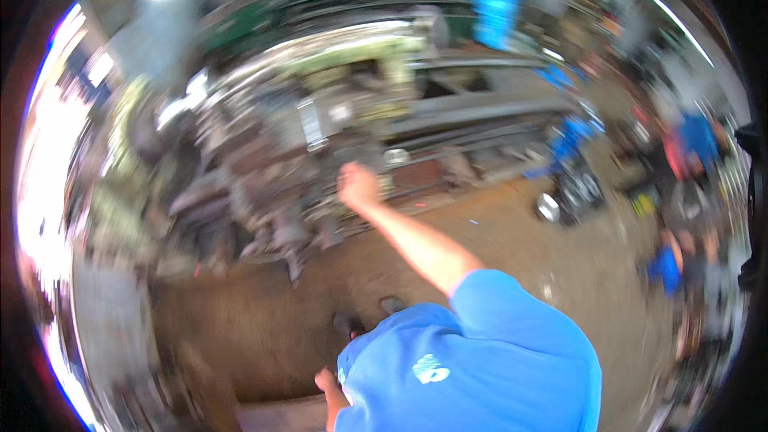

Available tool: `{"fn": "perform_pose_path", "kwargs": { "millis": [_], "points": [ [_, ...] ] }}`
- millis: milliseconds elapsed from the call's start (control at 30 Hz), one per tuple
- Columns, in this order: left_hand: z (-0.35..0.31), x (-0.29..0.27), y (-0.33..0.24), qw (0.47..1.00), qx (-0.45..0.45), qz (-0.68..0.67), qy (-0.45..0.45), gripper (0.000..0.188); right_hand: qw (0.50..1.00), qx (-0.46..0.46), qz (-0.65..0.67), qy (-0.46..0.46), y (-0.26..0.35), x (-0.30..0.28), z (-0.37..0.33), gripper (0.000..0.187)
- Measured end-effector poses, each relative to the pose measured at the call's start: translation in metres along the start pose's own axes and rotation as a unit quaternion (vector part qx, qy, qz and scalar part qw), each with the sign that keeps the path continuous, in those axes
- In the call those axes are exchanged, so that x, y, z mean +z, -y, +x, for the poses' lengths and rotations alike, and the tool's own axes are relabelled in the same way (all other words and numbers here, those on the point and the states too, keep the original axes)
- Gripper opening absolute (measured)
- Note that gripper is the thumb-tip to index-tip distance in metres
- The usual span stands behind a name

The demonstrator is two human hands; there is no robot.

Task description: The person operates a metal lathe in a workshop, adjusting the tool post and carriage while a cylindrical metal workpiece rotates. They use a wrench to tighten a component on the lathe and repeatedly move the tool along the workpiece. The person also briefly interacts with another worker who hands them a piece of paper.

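Note:
My right hand (358,186) reaches out over the front of a large metal lathe (320,132), arm stretched forward and to the left. Its fingers look curled into a fist beside the carriage; blur hides what, if anything, is in them. A small round bright metal part (396,158) sits just right of that hand. Low at my side hangs my left hand (326,380), close to my blue shirt, away from the machine. Its fingers are too smeared to read.
A blue barrel (494,16) stands behind the lathe. On the brown floor to the right is a blue and black machine (572,168) with a round bright end. Farther right, a person in blue and red (692,148) is near clutter. My shoes (348,324) show below the lathe.

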State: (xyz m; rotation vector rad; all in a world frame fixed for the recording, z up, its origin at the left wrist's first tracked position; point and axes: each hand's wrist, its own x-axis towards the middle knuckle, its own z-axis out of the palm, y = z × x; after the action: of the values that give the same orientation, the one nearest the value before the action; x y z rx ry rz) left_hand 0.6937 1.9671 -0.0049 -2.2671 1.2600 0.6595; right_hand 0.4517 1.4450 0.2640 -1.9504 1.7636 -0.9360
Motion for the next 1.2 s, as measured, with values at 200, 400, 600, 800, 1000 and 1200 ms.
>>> {"fn": "perform_pose_path", "kwargs": {
  "millis": [200,400,600,800,1000,1200],
  "points": [
    [0.086,-0.049,0.03,0.979,0.074,-0.191,-0.006,0.021,0.997,-0.018,-0.011,-0.077,0.011,-0.011,-0.009,0.014],
    [0.126,-0.114,0.03,0.861,0.061,-0.493,0.112,0.02,0.996,0.038,-0.021,-0.077,0.021,-0.007,-0.011,0.016],
    [0.143,-0.147,0.022,0.862,0.259,-0.416,0.131,0.024,0.991,0.043,-0.053,-0.112,0.021,0.002,-0.012,0.015],
    [0.159,-0.145,0.009,0.89,0.261,-0.352,0.128,0.026,0.993,0.023,-0.002,-0.114,0.019,0.001,-0.011,0.013],
    [0.17,-0.121,-0.001,0.933,0.284,-0.22,-0.001,0.033,0.99,0.041,0.036,-0.127,0.019,-0.001,-0.011,0.014],
    [0.155,-0.141,0.0,0.917,0.101,-0.36,0.141,0.041,0.99,0.082,0.046,-0.102,0.013,0.01,-0.011,0.018]
  ]
}}
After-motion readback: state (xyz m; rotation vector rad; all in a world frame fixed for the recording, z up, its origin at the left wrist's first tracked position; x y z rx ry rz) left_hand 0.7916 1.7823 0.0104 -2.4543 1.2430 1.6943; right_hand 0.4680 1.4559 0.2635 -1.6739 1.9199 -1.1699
